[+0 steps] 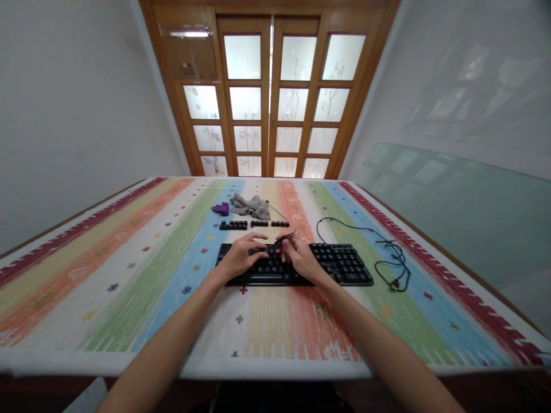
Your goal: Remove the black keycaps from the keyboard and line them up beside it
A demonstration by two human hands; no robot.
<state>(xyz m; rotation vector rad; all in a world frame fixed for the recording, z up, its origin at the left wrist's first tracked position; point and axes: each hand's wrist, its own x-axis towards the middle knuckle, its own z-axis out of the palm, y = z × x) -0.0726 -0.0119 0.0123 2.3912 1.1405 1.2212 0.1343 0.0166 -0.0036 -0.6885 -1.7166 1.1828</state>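
A black keyboard (350, 269) lies across the striped tablecloth in front of me. My right hand (297, 252) is over its middle, fingers closed on a small dark tool with thin wire-like ends, which looks like a keycap puller (280, 242). Left of it, my left hand (245, 252) rests at the keyboard's left part, its thumb and fingers curved and apart with nothing visible between them. Behind the keyboard, several loose black keycaps (233, 225) stand in short rows. Both hands cover part of the keys.
A grey cloth (251, 206) and a purple cloth (221, 209) lie beyond the keycaps, with a thin stick (278, 210) beside them. The keyboard's black cable (394, 258) is coiled at right. The tablecloth (142, 275) reaches the table's near edge.
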